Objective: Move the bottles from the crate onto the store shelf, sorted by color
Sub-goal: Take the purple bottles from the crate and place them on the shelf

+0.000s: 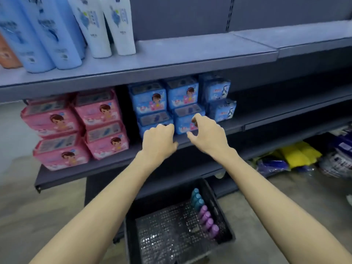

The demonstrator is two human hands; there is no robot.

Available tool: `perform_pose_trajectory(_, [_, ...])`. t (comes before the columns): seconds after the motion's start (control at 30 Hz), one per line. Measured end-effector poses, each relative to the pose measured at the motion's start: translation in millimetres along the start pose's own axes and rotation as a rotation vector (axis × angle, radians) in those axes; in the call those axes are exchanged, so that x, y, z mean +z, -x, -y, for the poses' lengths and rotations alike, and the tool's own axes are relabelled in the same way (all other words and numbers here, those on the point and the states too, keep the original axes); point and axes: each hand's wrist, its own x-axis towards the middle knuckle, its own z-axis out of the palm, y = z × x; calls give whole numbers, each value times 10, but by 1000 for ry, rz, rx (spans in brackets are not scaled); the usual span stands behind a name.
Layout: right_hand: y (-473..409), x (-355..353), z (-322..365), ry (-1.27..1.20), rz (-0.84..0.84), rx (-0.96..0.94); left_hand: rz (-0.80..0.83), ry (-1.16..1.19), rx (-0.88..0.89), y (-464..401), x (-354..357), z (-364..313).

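1. My left hand (159,141) is out in front of the middle shelf (276,115), fingers curled in loosely with nothing inside them, knuckles just before the lower blue pack (155,120)
2. My right hand (206,133) is beside it, fingers and thumb bent and spread apart like a claw, holding nothing; the fingertips lie over the front of a second blue pack (187,119), though I cannot tell whether they touch it
3. Both my bare forearms reach up from the bottom corners toward that shelf
4. Left of the blue packs sit stacked pink packs (76,128) on the same shelf
5. The bottles are well below my hands, in the black crate (171,235) on the floor: three blue bottles (197,198) and four purple bottles (207,220) in one row along its right wall
6. On the upper shelf (190,52), at its left end, stand tall light-blue bottles (47,35) and two white bottles (106,23); an orange one shows at the far left edge
7. Yellow and blue bags (297,155) lie low on the right
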Motion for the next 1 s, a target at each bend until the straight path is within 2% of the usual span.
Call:
perform_pose_trajectory(0.33, [865, 1533, -1159, 7, 371, 227, 322, 158, 20, 555, 1948, -529])
perform_pose_trajectory(0.6, [1327, 2796, -1959, 21, 520, 307, 599, 200, 3, 942, 3494, -947])
perform_pose_trajectory(0.83, [1808, 3492, -2358, -35, 588, 351, 705, 234, -1, 1152, 4455, -1218])
perform_pose_trajectory(1.0, [2238, 3812, -2460, 60, 712, 334, 752, 281, 58, 1362, 5016, -1336])
